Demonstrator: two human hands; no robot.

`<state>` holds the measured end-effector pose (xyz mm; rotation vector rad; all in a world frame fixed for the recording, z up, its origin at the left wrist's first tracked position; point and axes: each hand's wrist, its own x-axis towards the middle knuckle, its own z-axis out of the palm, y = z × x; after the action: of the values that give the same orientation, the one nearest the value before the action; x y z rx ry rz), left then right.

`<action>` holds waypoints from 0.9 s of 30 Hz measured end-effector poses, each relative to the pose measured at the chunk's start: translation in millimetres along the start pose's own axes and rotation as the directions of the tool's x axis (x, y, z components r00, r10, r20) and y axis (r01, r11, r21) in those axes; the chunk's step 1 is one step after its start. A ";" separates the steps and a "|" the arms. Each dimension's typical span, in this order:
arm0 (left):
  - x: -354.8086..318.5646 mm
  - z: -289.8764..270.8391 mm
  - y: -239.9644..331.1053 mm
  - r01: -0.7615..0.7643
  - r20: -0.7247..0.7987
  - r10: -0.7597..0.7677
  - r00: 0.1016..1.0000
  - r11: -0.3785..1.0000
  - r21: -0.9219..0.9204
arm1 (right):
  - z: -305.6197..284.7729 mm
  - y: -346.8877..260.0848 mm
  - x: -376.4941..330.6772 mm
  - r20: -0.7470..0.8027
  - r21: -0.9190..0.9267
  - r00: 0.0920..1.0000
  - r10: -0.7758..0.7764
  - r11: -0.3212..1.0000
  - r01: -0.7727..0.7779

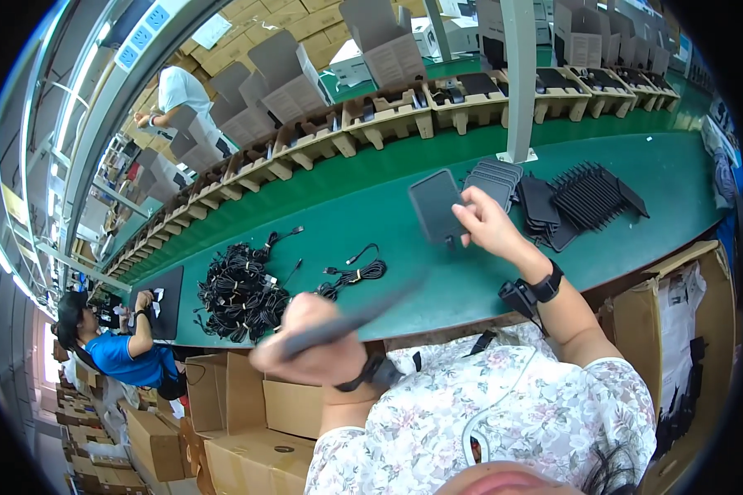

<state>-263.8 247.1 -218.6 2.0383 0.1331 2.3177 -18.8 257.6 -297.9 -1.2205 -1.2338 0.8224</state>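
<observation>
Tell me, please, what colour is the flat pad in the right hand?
The flat pad is dark grey, clearest in the head view.

Single head-worn fisheye view, looking steeply down and forward from above the person's own chest onto the green surface (487, 280), close to both raised forearms, edges bending toward the rim, conveyor line receding up-left, no second view to overlap.

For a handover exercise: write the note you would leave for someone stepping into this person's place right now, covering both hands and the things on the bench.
Left hand: holds a blurred dark flat piece near the bench edge.
Right hand: holds a dark flat pad upright over the green bench.
Pad stacks lie right; bundled black cables left.
Done and left: cannot tell from this view.
</observation>
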 end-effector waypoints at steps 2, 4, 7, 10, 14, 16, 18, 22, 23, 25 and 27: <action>-39.3 17.0 -25.5 0.185 0.226 -0.271 0.936 0.921 0.342 | 3.6 -28.8 -16.3 0.179 0.256 0.983 -0.047 0.967 -0.001; -75.1 25.1 -70.8 0.738 0.319 -0.770 0.553 0.630 0.241 | -0.6 -61.0 -36.1 -0.031 0.178 0.969 -0.246 0.952 0.248; -90.6 8.9 -92.1 0.937 0.301 -0.906 0.299 0.339 0.088 | -13.9 -104.7 -49.8 -0.129 0.303 0.957 -0.261 0.908 0.288; -81.8 17.8 -84.0 0.932 0.283 -0.890 0.358 0.359 -0.051 | -27.1 -115.3 -58.9 -0.087 0.589 0.714 -0.695 0.542 0.599; -19.1 40.1 -20.9 0.833 0.057 -0.850 0.524 0.498 -0.241 | 8.0 -50.3 -8.8 0.217 0.306 0.969 -0.117 0.951 0.046; -18.4 33.7 -15.8 0.804 0.027 -0.819 0.573 0.555 -0.214 | 27.6 12.6 21.3 -0.155 -0.160 0.981 -0.117 0.983 0.091; -29.8 42.2 -32.4 0.742 -0.033 -0.757 0.653 0.648 -0.170 | 19.8 38.5 21.7 -0.165 -0.019 0.986 -0.021 1.000 0.018; -34.4 19.0 -14.3 0.561 -0.253 -0.537 0.805 0.827 0.033 | 35.1 6.9 3.7 -0.053 0.251 0.997 0.047 0.967 -0.033; -38.1 14.3 -9.8 0.519 -0.286 -0.477 0.831 0.850 0.089 | 35.9 -1.4 -0.4 -0.096 0.223 0.995 -0.017 0.974 0.038; -44.5 19.2 -19.8 0.532 -0.203 -0.526 0.826 0.846 -0.025 | 38.9 -8.4 -1.8 -0.137 0.183 0.987 -0.088 0.977 0.112; -55.6 31.7 -41.5 0.590 -0.079 -0.609 0.789 0.787 -0.177 | 46.6 -13.3 -11.0 -0.267 -0.003 0.930 -0.252 0.965 0.261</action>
<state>-226.0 284.0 -273.5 1.4727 0.5243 1.9718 -68.1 255.0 -292.2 -1.0753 -1.1255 0.4670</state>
